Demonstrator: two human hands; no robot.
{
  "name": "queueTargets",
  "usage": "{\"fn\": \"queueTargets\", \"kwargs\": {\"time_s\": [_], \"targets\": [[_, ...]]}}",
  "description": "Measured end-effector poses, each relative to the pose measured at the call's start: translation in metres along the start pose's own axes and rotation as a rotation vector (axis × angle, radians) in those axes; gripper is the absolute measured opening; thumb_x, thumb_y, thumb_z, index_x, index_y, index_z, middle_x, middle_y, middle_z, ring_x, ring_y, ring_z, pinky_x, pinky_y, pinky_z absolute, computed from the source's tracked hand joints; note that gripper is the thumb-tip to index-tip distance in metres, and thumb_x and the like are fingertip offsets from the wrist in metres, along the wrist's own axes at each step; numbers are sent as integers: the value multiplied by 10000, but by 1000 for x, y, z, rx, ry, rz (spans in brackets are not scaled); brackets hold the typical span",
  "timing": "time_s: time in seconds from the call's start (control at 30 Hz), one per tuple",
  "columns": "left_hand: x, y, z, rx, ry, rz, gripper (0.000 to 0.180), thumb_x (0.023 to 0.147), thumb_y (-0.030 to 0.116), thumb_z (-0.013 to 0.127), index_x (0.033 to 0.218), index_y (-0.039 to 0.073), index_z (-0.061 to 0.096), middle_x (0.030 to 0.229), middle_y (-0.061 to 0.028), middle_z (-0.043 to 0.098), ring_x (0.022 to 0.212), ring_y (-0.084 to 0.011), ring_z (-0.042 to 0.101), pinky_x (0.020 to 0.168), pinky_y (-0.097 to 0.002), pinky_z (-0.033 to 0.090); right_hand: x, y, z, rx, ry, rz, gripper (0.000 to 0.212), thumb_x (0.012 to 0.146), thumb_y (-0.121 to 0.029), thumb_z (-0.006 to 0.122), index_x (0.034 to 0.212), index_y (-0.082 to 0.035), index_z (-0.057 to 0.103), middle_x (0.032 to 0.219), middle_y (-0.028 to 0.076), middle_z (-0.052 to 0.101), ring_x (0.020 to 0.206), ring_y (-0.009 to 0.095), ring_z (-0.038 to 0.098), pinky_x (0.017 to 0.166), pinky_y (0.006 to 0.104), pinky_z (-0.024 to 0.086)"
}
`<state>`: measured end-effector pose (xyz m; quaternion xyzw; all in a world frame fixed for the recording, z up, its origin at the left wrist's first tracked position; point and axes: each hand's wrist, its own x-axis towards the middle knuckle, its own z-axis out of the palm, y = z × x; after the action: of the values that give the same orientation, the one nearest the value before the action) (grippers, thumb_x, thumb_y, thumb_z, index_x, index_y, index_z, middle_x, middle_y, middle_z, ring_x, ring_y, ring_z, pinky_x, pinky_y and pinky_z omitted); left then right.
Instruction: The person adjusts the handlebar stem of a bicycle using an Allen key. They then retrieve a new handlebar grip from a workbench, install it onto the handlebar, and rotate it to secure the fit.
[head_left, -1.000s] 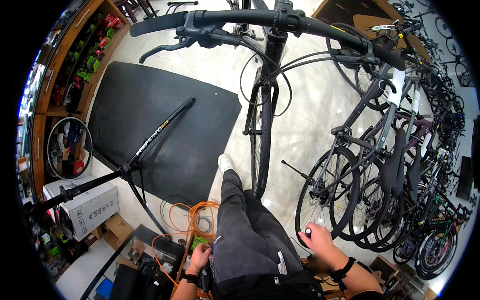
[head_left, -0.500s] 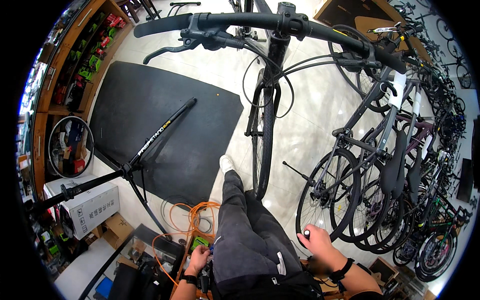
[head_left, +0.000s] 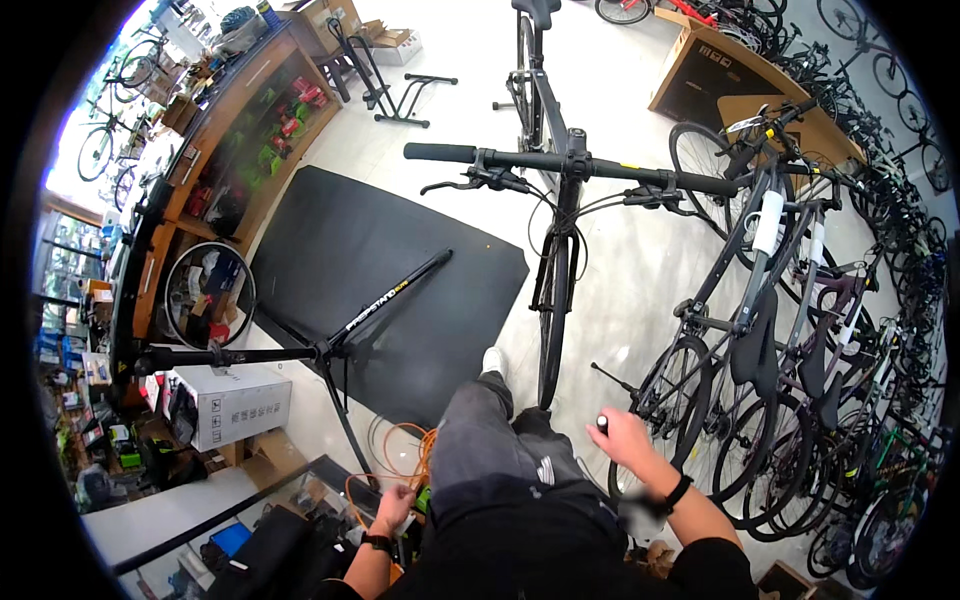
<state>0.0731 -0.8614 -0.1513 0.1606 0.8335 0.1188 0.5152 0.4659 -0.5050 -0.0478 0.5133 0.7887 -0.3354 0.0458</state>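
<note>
My right hand (head_left: 627, 440) is closed around a small black-handled tool (head_left: 602, 424); only its end shows past my fingers, so I cannot tell its kind. Low on the left, my left hand (head_left: 395, 507) has its fingers drawn together beside a coiled orange hose (head_left: 426, 455). What it grips, if anything, is hidden. Ahead of me stands an upright bicycle, its front wheel (head_left: 548, 345) pointing at my legs and its black flat handlebar (head_left: 640, 174) spanning above, apart from both hands.
A black repair stand (head_left: 330, 349) reaches over a dark floor mat (head_left: 370, 260) on the left. Behind it are a wooden cabinet (head_left: 165, 275) and a white carton (head_left: 240, 405). Parked bicycles (head_left: 757, 345) crowd the right side. A large cardboard box (head_left: 715, 80) stands far right.
My view has tilted up and back. The bicycle now appears farther off, with its saddle and the counter in sight. Both hands stay low, in much the same poses.
</note>
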Motion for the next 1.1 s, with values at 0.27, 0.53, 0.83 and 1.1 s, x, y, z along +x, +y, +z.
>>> {"fn": "queueTargets", "kwargs": {"time_s": [0.27, 0.53, 0.83, 1.1], "targets": [[56, 5, -44, 310, -149, 112, 287, 908, 207, 577, 1080, -11, 648, 1025, -235, 693, 1015, -383, 665, 865, -422, 518, 8, -28, -19, 74, 138, 101, 325, 852, -344, 709, 876, -41, 596, 762, 187, 659, 734, 410, 644, 649, 482, 510], [162, 91, -125, 140, -61, 367, 231, 849, 162, 663, 989, -21, 639, 882, -141, 701, 832, -240, 681, 768, -361, 536, 12, -60, -32, 108, 256, 305, 353, 834, -347, 723, 862, -12, 615, 762, 217, 653, 756, 425, 642, 672, 485, 506], [220, 123, -215, 123, -9, 266, 224, 830, 143, 657, 987, -17, 649, 880, -106, 695, 819, -195, 664, 771, -332, 533, 61, -134, -62, 125, 336, 295, 351, 854, -332, 707, 888, 0, 601, 760, 225, 646, 751, 431, 623, 655, 488, 486], [221, 72, -209, 98, -24, 155, 189, 816, 142, 643, 924, -13, 636, 798, -89, 687, 741, -178, 656, 707, -320, 524, 78, -142, -69, 124, 350, 234, 340, 856, -316, 705, 890, 0, 584, 764, 216, 645, 748, 432, 621, 664, 483, 492]]}}
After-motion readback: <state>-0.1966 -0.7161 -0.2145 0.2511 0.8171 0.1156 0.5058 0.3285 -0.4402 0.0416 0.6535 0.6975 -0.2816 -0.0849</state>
